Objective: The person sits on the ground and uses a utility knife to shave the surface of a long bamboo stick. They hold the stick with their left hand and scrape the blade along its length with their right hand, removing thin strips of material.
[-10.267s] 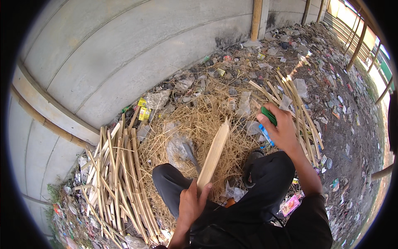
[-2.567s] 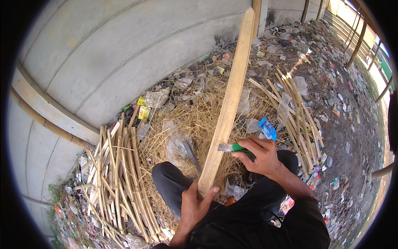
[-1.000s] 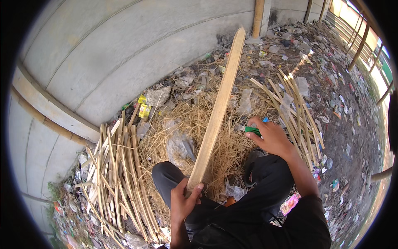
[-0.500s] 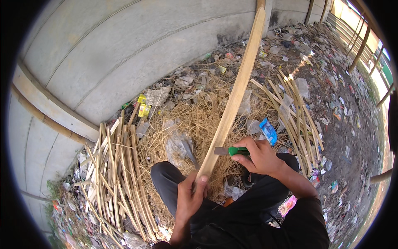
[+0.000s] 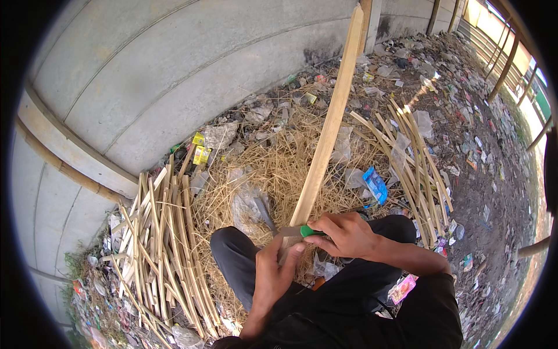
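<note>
A long, pale bamboo strip point(image 5: 326, 148) slants up and away from my lap toward the wall. Its near end is gripped in my left hand point(image 5: 275, 270), thumb on top. My right hand point(image 5: 347, 235) closes round the green handle of a short-bladed knife point(image 5: 289, 231). The flat blade lies across the strip just beyond my left thumb. Beside the strip, a grey metal blade point(image 5: 265, 214) rests on the straw by my left knee; its near end is hidden behind my left hand.
Cut bamboo strips point(image 5: 165, 250) are heaped at the left, with a smaller bundle point(image 5: 415, 168) at the right. Straw and shavings point(image 5: 279, 160) cover the ground ahead. A blue wrapper point(image 5: 375, 185) lies near my right knee. A concrete wall point(image 5: 174, 75) stands behind, with litter along it.
My right hand has brought the knife left and nearer, down the strip to beside my left hand. The strip's far end has swung slightly left.
</note>
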A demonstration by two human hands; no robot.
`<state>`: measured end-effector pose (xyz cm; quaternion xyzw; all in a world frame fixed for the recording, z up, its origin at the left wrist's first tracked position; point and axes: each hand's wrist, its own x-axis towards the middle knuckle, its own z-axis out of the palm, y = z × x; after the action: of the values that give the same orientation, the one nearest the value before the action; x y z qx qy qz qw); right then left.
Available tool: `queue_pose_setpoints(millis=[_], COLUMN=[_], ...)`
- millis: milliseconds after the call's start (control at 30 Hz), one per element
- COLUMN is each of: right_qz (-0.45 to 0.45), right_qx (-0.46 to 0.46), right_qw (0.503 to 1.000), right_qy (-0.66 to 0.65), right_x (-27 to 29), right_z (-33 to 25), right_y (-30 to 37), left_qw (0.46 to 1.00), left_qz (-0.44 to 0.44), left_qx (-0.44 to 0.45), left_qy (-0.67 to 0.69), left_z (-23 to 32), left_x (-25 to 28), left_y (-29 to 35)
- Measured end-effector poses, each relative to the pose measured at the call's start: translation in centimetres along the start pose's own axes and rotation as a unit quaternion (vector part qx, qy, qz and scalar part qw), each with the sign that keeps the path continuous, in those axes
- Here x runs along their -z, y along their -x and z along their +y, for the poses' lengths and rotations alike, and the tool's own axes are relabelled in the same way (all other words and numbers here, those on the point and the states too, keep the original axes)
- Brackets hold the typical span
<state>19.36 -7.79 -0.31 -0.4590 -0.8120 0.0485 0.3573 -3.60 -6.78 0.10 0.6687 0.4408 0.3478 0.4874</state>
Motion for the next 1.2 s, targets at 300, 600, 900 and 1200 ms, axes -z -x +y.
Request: queue_pose_setpoints(millis=[300, 600, 900, 1200], right_qz=[0.026, 0.062, 0.065, 0.105], right_qx=[0.005, 0.016, 0.003, -0.014], right_qw=[1.0, 0.996, 0.994, 0.99], right_qy=[0.009, 0.057, 0.083, 0.097], right_x=[-0.3, -0.8, -0.3, 1.0], right_z=[-0.6, -0.5, -0.4, 0.9], right_y=[-0.2, -0.1, -0.1, -0.9], left_qw=[0.999, 0.999, 0.998, 0.998], left_qz=[0.038, 0.054, 0.059, 0.044], left_qx=[-0.005, -0.002, 0.0, 0.014], left_qy=[0.006, 0.0, -0.023, -0.035], left_z=[0.3, 0.3, 1.0, 0.6], left_x=[-0.8, -1.0, -1.0, -0.5], left_y=[0.0, 0.0, 0.0, 1.0])
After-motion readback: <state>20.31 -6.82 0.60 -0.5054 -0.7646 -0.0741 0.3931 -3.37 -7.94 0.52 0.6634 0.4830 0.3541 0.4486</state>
